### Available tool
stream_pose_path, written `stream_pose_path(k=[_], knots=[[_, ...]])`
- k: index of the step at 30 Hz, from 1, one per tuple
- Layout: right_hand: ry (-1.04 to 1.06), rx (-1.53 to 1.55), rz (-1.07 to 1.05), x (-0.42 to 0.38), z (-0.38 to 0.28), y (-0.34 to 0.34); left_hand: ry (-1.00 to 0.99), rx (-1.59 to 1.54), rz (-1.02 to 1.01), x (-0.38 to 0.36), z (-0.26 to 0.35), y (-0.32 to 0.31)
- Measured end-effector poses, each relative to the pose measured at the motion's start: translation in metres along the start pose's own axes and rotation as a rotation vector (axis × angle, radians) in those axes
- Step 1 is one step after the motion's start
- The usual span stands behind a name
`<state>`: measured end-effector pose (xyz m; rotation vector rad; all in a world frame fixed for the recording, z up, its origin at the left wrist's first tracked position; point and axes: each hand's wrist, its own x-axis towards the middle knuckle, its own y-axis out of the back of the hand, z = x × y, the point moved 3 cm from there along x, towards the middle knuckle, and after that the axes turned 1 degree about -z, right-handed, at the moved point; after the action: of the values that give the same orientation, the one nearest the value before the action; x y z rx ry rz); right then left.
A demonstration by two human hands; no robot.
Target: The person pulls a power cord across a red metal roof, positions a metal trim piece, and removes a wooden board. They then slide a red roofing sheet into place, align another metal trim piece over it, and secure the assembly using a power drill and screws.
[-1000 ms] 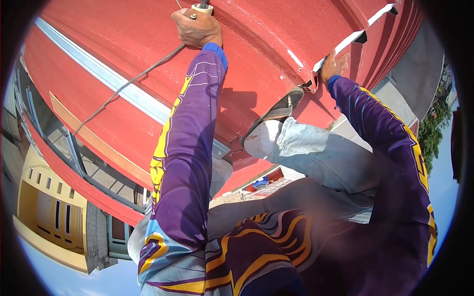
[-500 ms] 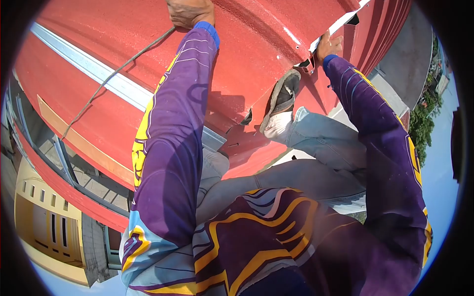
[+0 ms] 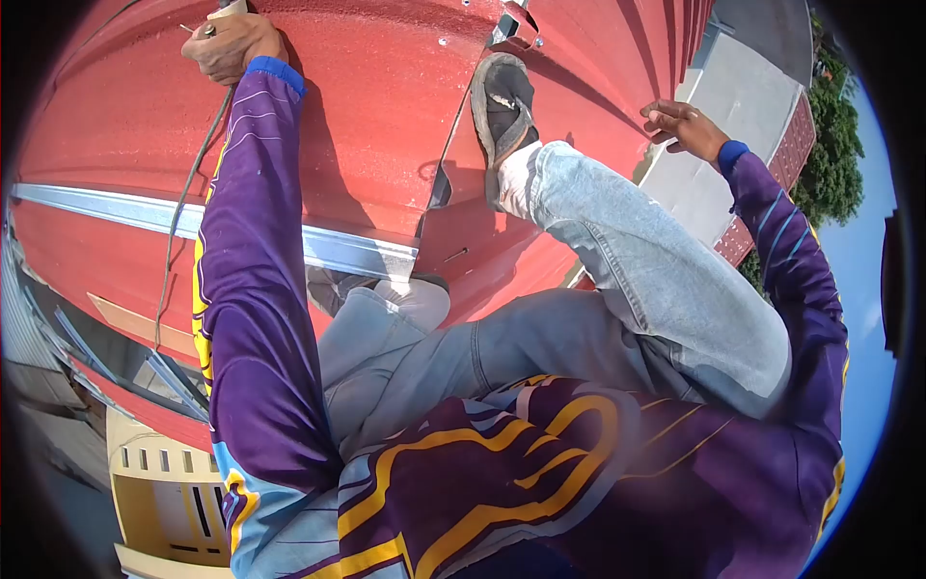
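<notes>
My left hand (image 3: 231, 48) is closed at the upper left, over the red roof sheet (image 3: 386, 106). A pale end of some object shows above the fist, and a thin dark cable (image 3: 183, 198) runs down from beneath it; the held object is mostly hidden. At the upper right my right hand (image 3: 687, 130) has its fingers bent but apart, with nothing visible in them, near the red ribbed edge. Between the hands, my shoe (image 3: 503, 108) rests on the roof beside a seam between sheets.
A silvery metal strip (image 3: 106, 207) crosses the lower roof. Metal channels (image 3: 178, 381) lie past the roof's lower edge, above a yellow building (image 3: 169, 492). A grey roof (image 3: 709, 125) and a tree (image 3: 834, 164) stand at the right.
The view has shifted. My right hand has left the lifted sheet edge near my shoe and moved right, its fingers now free. My left hand stays closed, now further left in view.
</notes>
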<state>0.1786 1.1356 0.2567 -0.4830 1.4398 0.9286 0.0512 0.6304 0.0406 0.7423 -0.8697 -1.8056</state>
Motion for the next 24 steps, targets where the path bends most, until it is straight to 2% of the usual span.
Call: stream_pose_path(k=[2, 3, 4, 5, 6, 7, 8, 9, 10, 11, 13, 16, 19, 21, 24], knots=[[-0.022, 0.140, 0.018, -0.009, 0.037, -0.066, 0.017, 0.057, 0.037, 0.008, 0.002, -0.001], [0.078, 0.205, 0.013, -0.008, 0.055, -0.103, 0.022, 0.109, 0.012, 0.006, 0.007, 0.007], [0.040, 0.388, 0.041, -0.018, 0.057, -0.141, 0.026, 0.103, -0.094, 0.012, 0.005, 0.007], [0.323, 0.267, 0.136, 0.042, 0.123, -0.200, -0.073, 0.006, -0.227, 0.028, -0.009, -0.002], [0.181, 0.358, 0.098, 0.029, 0.124, -0.240, -0.095, 0.020, -0.386, 0.035, -0.010, 0.002], [0.106, 0.406, 0.094, 0.034, 0.124, -0.269, -0.641, 0.309, -0.475, 0.079, -0.048, -0.030], [0.071, 0.447, 0.100, 0.034, 0.123, -0.284, 0.021, -0.227, -0.666, 0.054, -0.021, 0.005], [0.043, 0.485, 0.115, 0.034, 0.122, -0.294, 0.129, -0.328, -0.694, 0.066, -0.031, 0.007], [0.025, 0.512, 0.137, 0.035, 0.123, -0.297, -0.118, -0.260, -0.797, 0.087, -0.049, 0.001], [0.009, 0.540, 0.151, 0.039, 0.123, -0.304, -0.049, -0.244, -0.786, 0.065, -0.026, 0.033], [-0.013, 0.579, 0.161, 0.047, 0.123, -0.315, 0.032, -0.244, -0.777, 0.064, -0.027, 0.049], [-0.039, 0.614, 0.188, 0.053, 0.126, -0.320, -0.059, -0.197, -0.827, 0.084, -0.047, 0.055], [-0.066, 0.628, 0.212, 0.059, 0.137, -0.306, 0.004, -0.207, -0.838, 0.089, -0.051, 0.066], [-0.084, 0.631, 0.229, 0.063, 0.145, -0.297, 0.140, -0.229, -0.901, 0.087, -0.053, 0.079], [-0.109, 0.644, 0.263, 0.063, 0.155, -0.288, 0.084, -0.234, -0.919, 0.087, -0.054, 0.095]])
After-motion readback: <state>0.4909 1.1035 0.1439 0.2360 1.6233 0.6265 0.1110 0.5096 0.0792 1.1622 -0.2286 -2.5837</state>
